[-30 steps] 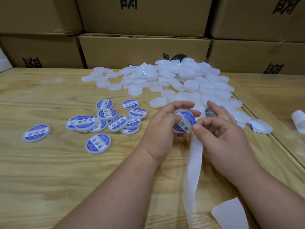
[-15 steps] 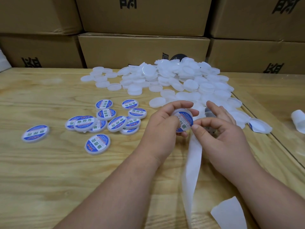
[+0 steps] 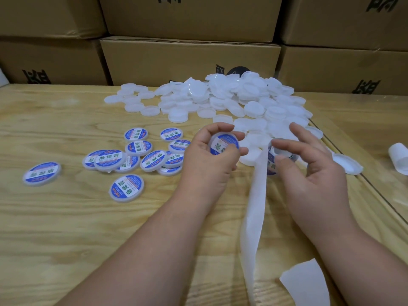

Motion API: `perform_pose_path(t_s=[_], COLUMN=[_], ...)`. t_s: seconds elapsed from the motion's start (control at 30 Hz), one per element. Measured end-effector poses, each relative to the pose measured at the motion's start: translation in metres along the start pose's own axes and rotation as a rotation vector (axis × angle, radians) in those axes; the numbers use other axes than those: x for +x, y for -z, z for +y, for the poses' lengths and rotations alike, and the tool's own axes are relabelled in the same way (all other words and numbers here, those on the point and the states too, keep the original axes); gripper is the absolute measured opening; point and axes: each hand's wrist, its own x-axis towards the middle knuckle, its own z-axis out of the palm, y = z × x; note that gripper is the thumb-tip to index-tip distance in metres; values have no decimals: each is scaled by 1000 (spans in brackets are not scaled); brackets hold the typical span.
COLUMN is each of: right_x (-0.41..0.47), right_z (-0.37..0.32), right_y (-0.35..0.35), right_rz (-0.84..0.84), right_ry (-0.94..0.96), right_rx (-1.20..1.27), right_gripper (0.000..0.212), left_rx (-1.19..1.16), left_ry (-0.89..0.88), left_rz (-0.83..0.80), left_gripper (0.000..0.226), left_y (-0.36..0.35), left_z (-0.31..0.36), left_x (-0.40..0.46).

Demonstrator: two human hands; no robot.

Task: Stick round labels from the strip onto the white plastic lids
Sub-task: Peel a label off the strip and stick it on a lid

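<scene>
The white backing strip (image 3: 254, 208) ran up the wooden table (image 3: 66, 228) between both hands. Just left of it, the left hand (image 3: 212, 160) pinched a labelled lid (image 3: 224, 143) between thumb and curled fingers. Right of the strip, the right hand (image 3: 309, 168) had fingers loosely spread over the label roll (image 3: 273, 160); couldn't tell if it gripped. Finished lids (image 3: 132, 157) lay farther left, and the plain lid pile (image 3: 231, 98) sat beyond the strip's far end.

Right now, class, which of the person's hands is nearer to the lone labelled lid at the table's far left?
Left. The left hand lies right of that lone labelled lid; the right hand is farther right still.
</scene>
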Motion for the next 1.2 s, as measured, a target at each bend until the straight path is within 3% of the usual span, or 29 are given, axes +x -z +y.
perform_pose_path(t_s=[0.17, 0.3, 0.47, 0.6, 0.73, 1.0, 1.2], right_x=[1, 0, 4, 7, 9, 9, 2], right_z=[6, 10, 12, 11, 9, 12, 5], right_y=[4, 6, 5, 2, 0, 0, -2], right_rz=[77, 96, 101, 102, 117, 94, -11], right_ry=[-45, -63, -78, -25, 38, 15, 42], right_rx=[21, 11, 30, -44, -85, -26, -59], right_gripper=[18, 18, 20, 15, 13, 11, 16], left_rx=[-41, 8, -53, -80, -167, -288, -108], left_ry=[47, -25, -140, -100, -55, -11, -14], left_rz=[69, 128, 300, 435, 538, 608, 515], left_gripper=[6, 26, 14, 42, 55, 57, 53], left_y=[0, 1, 2, 7, 10, 21, 18], left_z=[4, 0, 0, -1, 4, 6, 0], left_x=[2, 2, 5, 9, 11, 16, 16])
